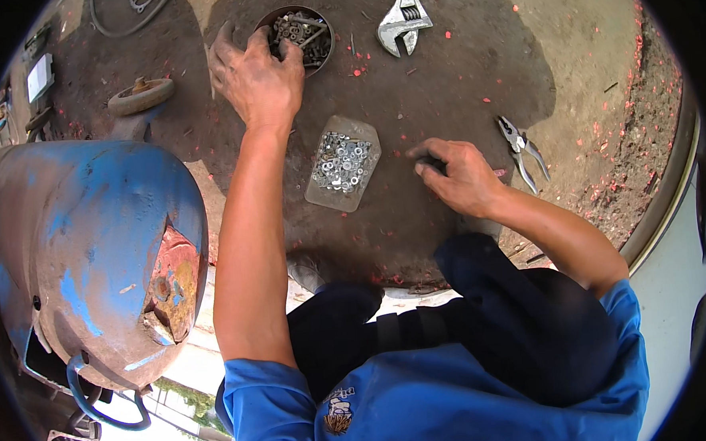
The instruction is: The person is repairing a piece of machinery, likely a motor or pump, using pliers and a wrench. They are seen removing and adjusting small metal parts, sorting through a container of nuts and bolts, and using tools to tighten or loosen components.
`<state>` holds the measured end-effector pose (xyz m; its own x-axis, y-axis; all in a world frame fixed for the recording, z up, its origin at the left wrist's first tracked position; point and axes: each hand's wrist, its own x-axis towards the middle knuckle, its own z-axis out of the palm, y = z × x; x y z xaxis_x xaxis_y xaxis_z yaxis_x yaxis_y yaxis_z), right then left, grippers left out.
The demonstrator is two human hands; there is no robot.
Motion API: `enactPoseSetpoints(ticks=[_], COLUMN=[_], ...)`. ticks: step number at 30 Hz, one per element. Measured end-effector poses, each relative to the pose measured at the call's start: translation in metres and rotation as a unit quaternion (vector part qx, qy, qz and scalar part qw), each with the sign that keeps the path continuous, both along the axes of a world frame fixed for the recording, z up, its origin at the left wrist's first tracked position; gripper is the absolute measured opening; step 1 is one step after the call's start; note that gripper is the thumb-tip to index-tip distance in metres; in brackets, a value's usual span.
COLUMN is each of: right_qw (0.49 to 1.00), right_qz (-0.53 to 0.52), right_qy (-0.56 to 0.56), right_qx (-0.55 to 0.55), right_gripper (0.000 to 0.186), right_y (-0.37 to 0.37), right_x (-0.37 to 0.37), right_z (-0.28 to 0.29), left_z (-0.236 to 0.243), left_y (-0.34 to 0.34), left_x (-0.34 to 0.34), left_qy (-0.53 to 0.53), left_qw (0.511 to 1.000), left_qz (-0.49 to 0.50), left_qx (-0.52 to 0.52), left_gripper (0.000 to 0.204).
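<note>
A round tin (330, 46) full of dark, rusty bolts and nuts stands on the ground. My left hand (259, 75) is at its left side, fingers spread, the thumb reaching over the rim; nothing shows in its grip. Nearer to me lies a clear, shallow plastic tray (354, 202) with many shiny nuts and washers (342, 162) in it. To the right of this tray, my right hand (461, 176) hovers with the index finger stretched out and the thumb apart from it. The other fingers are partly curled and hidden, and no object is visible between them.
An adjustable wrench (403, 20) lies at the top, and pliers (523, 149) lie right of my right hand. A large, worn blue metal drum-like body (106, 233) with a caster wheel (140, 97) takes up the left side. A hose (123, 31) curves at the far left.
</note>
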<state>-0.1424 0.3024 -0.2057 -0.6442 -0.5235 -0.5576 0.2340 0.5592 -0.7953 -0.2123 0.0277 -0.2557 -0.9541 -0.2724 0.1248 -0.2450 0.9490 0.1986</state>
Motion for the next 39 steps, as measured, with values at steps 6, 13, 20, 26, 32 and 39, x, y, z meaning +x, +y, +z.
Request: enactPoseSetpoints(ticks=[6,13,20,26,32,39], right_qw=[0.999,0.999,1.000,1.000,0.999,0.999], right_qz=[0.004,0.021,0.011,0.017,0.023,0.023], right_qy=[-0.041,-0.043,-0.003,0.005,0.040,0.044], right_qx=[0.023,0.025,-0.006,-0.005,-0.014,-0.019], right_gripper=[0.021,0.022,0.022,0.022,0.022,0.021], right_y=[-0.007,-0.015,-0.015,-0.014,-0.013,-0.012], right_x=[-0.014,-0.017,-0.011,-0.009,-0.006,-0.006], right_z=[0.005,0.004,-0.002,-0.002,-0.004,-0.002], left_z=[-0.006,-0.015,-0.018,-0.012,-0.006,-0.011], left_y=[0.004,0.007,0.011,0.012,0.009,0.014], left_x=[0.000,0.000,-0.002,-0.004,-0.003,0.001], left_qy=[-0.010,0.021,0.038,0.039,0.054,0.008], left_qw=[0.997,0.984,0.968,0.968,0.985,0.988], left_qz=[-0.015,0.002,0.053,0.028,-0.054,0.018], left_qx=[0.070,0.174,0.243,0.244,0.152,0.151], left_gripper=[0.053,0.055,0.050,0.049,0.047,0.051])
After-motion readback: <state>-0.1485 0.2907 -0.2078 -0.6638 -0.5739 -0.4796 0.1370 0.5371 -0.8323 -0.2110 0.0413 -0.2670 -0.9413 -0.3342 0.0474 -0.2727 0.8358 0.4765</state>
